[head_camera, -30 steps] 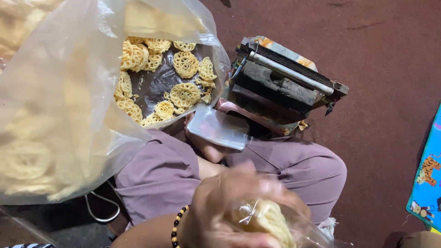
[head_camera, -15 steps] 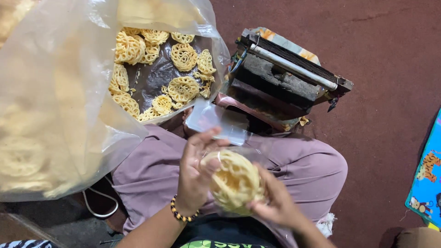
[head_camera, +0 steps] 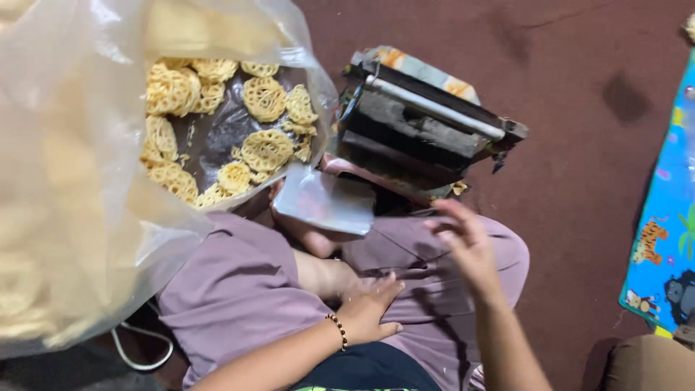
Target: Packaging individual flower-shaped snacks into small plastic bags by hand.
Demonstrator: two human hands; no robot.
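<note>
Filling the far left side is a big clear plastic bag (head_camera: 79, 217), puffy and see-through, with pale yellow snacks showing through it. Just to its right, the bag's mouth opens onto a dark tray (head_camera: 217, 137) with round, lacy yellow crackers (head_camera: 264, 148) lying on it, some touching each other. A white cord (head_camera: 137, 355) curls on the floor under the bag, near the person's knee. The person sits cross-legged in purple trousers (head_camera: 239, 289). A small clear plastic pouch (head_camera: 326, 203) lies flat on the lap, just near the tray and touching the bottom of a metal sealing machine (head_camera: 427, 130). That machine sits on the dark red floor (head_camera: 579, 108), farther away and to the right of the tray, tilted, with a pale bar along its top. The left hand (head_camera: 365, 315), with a dark bead bracelet (head_camera: 337, 331) on the wrist, rests flat on the purple trousers with its grip released and fingers spread. A bit to the right, the right hand (head_camera: 467, 246) is lifted above the lap, blurry, its grip released with fingers loose and nothing in it, near the machine and the pouch. Far to the right lies a blue play mat (head_camera: 662, 246) with cartoon animals.
</note>
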